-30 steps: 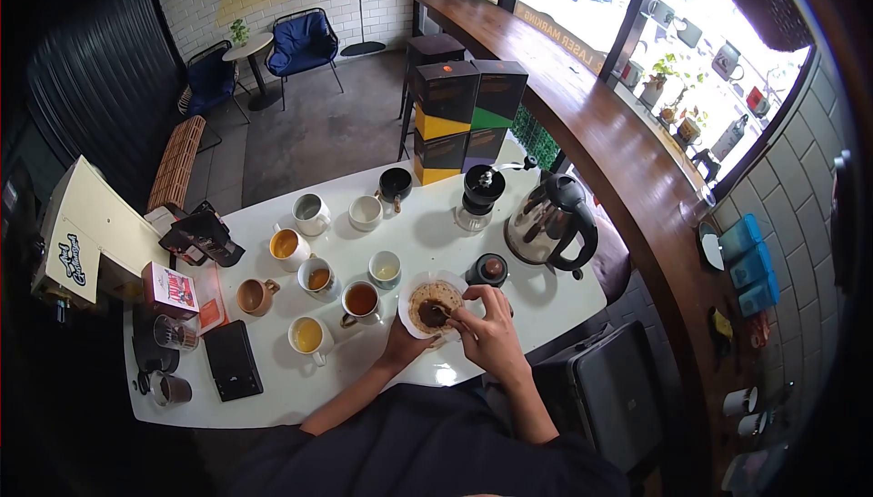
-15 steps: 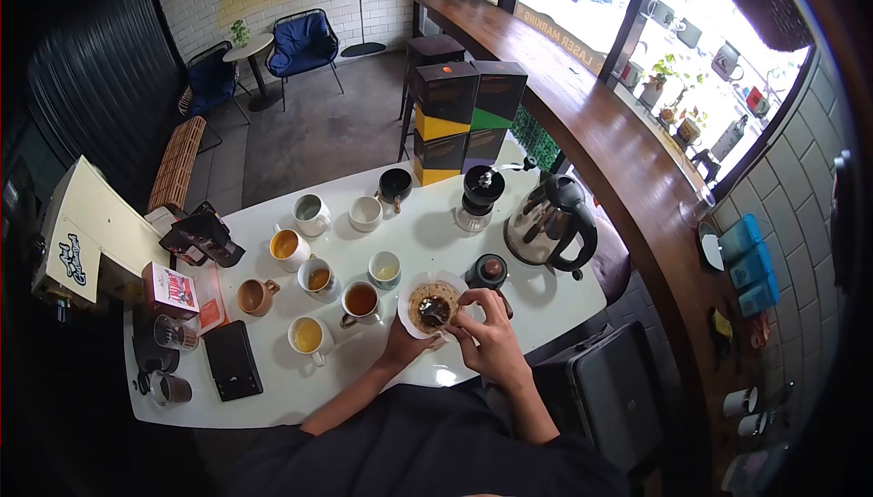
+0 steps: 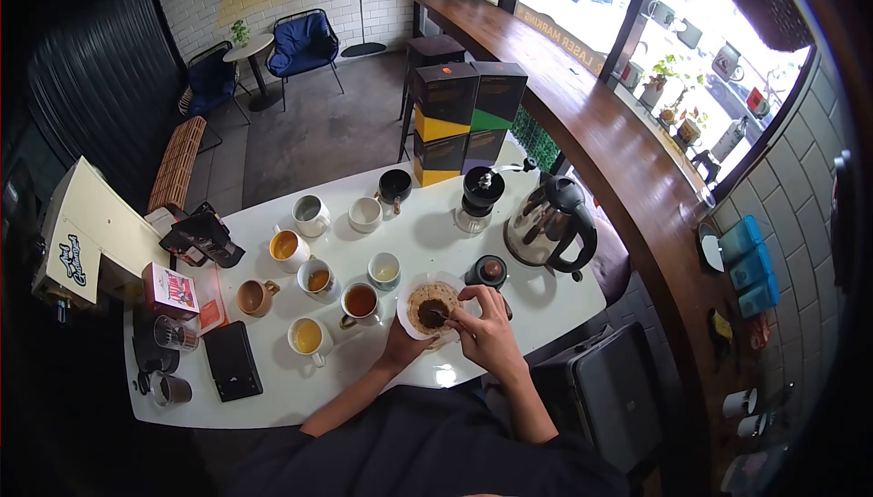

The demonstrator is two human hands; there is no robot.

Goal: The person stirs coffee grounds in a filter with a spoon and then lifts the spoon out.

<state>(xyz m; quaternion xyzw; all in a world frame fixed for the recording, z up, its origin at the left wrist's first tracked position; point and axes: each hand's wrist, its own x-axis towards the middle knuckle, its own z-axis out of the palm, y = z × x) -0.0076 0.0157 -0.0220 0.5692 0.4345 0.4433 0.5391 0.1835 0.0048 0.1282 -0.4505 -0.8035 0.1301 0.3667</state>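
My left hand (image 3: 403, 344) is closed around the near left side of a white coffee dripper (image 3: 409, 295) lined with filter paper. Wet brown coffee grounds (image 3: 427, 316) lie inside, with a ring of grounds up the paper. In my right hand (image 3: 492, 337) a small spoon (image 3: 443, 313) is pinched, its tip down in the coffee. What stands under the dripper is hidden. A cup of dark tea-coloured liquid (image 3: 361, 300) and a pale cup (image 3: 384, 270) stand just left of the dripper. Beyond my right hand sits a dark round-topped piece (image 3: 492, 271), perhaps the grinder's part.
A steel kettle (image 3: 544, 226) and a hand grinder (image 3: 479, 195) stand at the right. Several cups, including a white mug (image 3: 307, 337), spread across the white table (image 3: 364, 379). A black scale (image 3: 234, 361) lies at left; stacked boxes (image 3: 447, 97) rise behind.
The spoon and my right hand have shifted slightly within the dripper. The coffee surface looks browner and less shiny than before. My left hand stays in place.
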